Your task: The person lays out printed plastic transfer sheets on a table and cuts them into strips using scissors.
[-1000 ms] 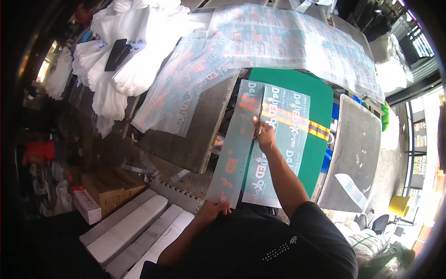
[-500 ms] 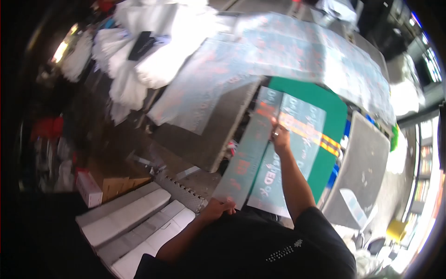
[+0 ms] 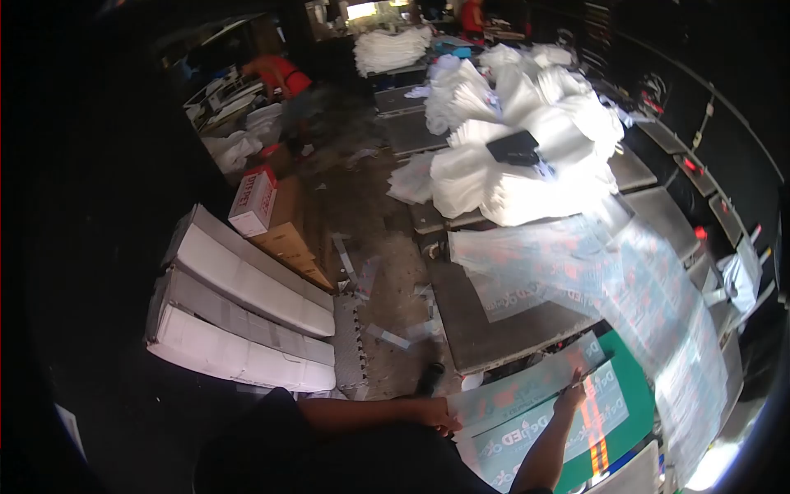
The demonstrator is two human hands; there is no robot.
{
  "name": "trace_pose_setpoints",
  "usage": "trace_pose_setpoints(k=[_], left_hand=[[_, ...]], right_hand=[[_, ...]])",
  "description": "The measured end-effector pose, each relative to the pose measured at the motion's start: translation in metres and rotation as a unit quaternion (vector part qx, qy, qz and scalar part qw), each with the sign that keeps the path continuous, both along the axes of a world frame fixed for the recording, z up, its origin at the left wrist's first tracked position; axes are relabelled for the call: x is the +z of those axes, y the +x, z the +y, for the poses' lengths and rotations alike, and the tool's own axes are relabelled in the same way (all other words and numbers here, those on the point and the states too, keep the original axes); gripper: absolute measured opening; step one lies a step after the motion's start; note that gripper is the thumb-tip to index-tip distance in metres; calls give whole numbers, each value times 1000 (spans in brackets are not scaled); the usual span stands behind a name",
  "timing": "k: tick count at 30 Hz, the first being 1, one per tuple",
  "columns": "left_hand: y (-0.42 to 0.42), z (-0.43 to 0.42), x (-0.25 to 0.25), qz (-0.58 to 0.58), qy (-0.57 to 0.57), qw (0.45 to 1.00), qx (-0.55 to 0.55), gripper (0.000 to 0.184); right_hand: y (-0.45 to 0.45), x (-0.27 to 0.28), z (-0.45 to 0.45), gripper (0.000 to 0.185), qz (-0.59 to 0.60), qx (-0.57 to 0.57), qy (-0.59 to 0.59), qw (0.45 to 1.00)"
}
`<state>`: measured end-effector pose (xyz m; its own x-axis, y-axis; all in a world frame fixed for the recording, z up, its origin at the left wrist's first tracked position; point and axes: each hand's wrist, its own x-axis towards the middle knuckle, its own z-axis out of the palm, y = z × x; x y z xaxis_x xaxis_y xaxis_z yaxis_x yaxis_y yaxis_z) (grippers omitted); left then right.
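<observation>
My left hand (image 3: pixel 442 416) pinches the near end of a translucent printed film strip (image 3: pixel 514 393). My right hand (image 3: pixel 570 395) is closed around scissors, mostly hidden by the fingers, at the line between the strip and a wider printed film piece (image 3: pixel 527 435). That wider piece lies on a green board (image 3: pixel 635 372) with an orange-yellow striped band (image 3: pixel 598 451) across it. Beyond the board, more long printed film (image 3: pixel 650 288) drapes over grey platens (image 3: pixel 485 333).
White fabric stacks (image 3: pixel 527 107) with a black item (image 3: pixel 512 148) lie at the back. Long white boxes (image 3: pixel 247 280) and a red-white box (image 3: pixel 253 202) stand left. Film scraps (image 3: pixel 388 336) litter the floor. A person in red (image 3: pixel 280 76) bends at back left; another (image 3: pixel 471 18) is farther back.
The view has swung left, so the board and both hands now appear lower right. The floor and people at the back have come into view. Both hands keep their grips.
</observation>
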<state>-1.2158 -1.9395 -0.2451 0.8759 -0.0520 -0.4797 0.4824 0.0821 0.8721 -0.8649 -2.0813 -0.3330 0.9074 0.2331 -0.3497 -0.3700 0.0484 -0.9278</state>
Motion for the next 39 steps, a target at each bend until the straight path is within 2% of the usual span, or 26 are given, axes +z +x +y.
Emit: trace_pose_setpoints(k=[1, 3, 4, 6, 8, 9, 11, 12, 14, 16, 19, 21, 22, 24, 25, 27, 29, 31, 33, 34, 37, 39], left_hand=[[1, 3, 11, 3, -3, 1000, -18, 26], [-1, 6, -9, -29, 4, 1000, 5, 26], [-2, 7, -21, -53, 6, 998, 18, 26], [-3, 16, -3, -58, 32, 998, 11, 25], [-6, 29, 12, -57, 56, 997, -1, 25], [-8, 34, 15, -37, 86, 996, -2, 25], [-10, 49, 29, -18, 116, 993, -1, 25], [-12, 59, 42, -27, 137, 990, 2, 25], [-21, 69, 42, -34, 152, 988, 4, 25], [-27, 86, 30, -97, 177, 979, 25, 26], [-29, 118, 32, -58, 224, 973, -28, 28], [-27, 142, 31, -76, 232, 969, -45, 30], [-28, 157, 32, -88, 239, 966, -53, 32], [-30, 184, 33, -82, 287, 952, -65, 34], [-33, 198, 32, -68, 330, 938, -76, 37], [-43, 224, 40, -78, 307, 947, -47, 39], [-52, 244, 53, -92, 280, 955, -20, 41], [-58, 268, 68, -2, 306, 951, -36, 41], [-62, 292, 54, -18, 324, 945, -38, 42], [-62, 302, 48, -30, 339, 940, -38, 43], [-55, 327, 45, -82, 360, 929, 1, 36], [-41, 342, 49, -85, 315, 945, 21, 34]], right_hand=[[5, -9, -2, 38, -8, 16, -3, 1000], [6, -12, -2, 38, -22, 39, -4, 999], [1, -11, -3, 36, -18, 30, 37, 999], [-6, 1, -3, 35, -18, 25, 84, 996], [-12, 11, -6, 36, -114, 53, 101, 987], [-14, 16, -5, 36, -114, 55, 100, 987], [-18, 31, 3, 38, -195, 54, 132, 970], [-36, 62, 13, 40, -239, 53, 122, 962], [-40, 78, 19, 41, -237, 54, 78, 967], [-43, 79, 22, 41, -238, 46, 35, 970], [-36, 63, 26, 42, -181, 41, 30, 982], [-38, 53, 24, 37, -208, 88, -86, 971], [-42, 50, 30, 37, -213, 85, -84, 970], [-56, 48, 50, 32, -200, 21, 100, 974], [-60, 48, 61, 32, -204, 23, 102, 973], [-68, 51, 82, 26, -171, -19, 181, 968], [-73, 48, 99, 23, -146, -48, 173, 973], [-74, 46, 119, 20, -122, -80, 170, 975], [-78, 45, 133, 15, -99, -68, 190, 974], [-76, 38, 142, 9, -94, -107, 213, 967], [-83, 60, 169, 8, -49, -150, 181, 971], [-62, 45, 168, 9, -72, -138, 167, 974]])
